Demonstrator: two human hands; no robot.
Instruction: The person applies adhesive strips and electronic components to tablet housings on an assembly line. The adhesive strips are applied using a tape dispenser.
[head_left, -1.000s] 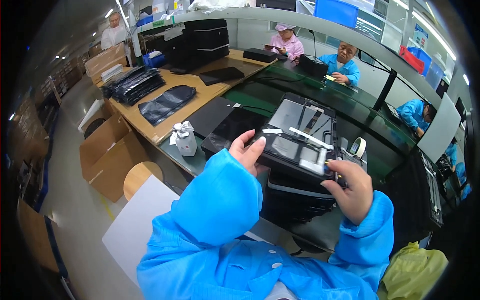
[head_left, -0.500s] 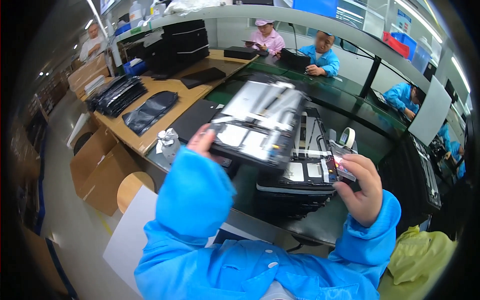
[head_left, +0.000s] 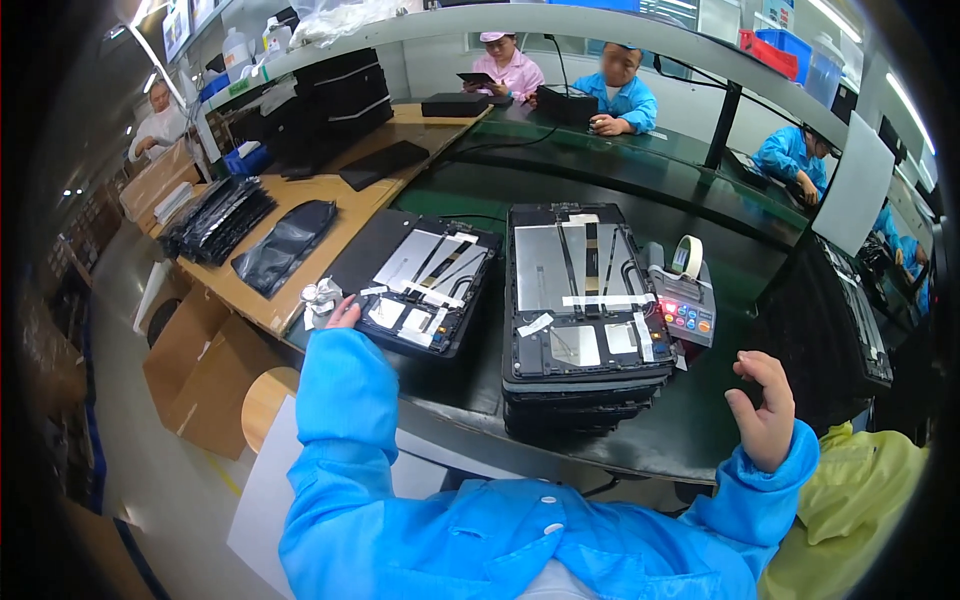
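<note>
An open tablet chassis, dark with silver plates and white tape strips, lies flat on the green bench to the left. My left hand rests at its near left corner, mostly hidden behind my blue sleeve, fingers touching the chassis edge. A stack of similar opened chassis stands to its right. My right hand hovers over the bench right of the stack, fingers loosely curled and apart, holding nothing.
A tape dispenser with coloured buttons and a tape roll sits right of the stack. Crumpled white bits lie beside my left hand. Black bags and trays rest on the wooden table. Several people in smocks work at the far benches.
The chassis that both hands held up over the stack now lies flat on the bench to the left. My right hand has let go and pulled back to the right.
</note>
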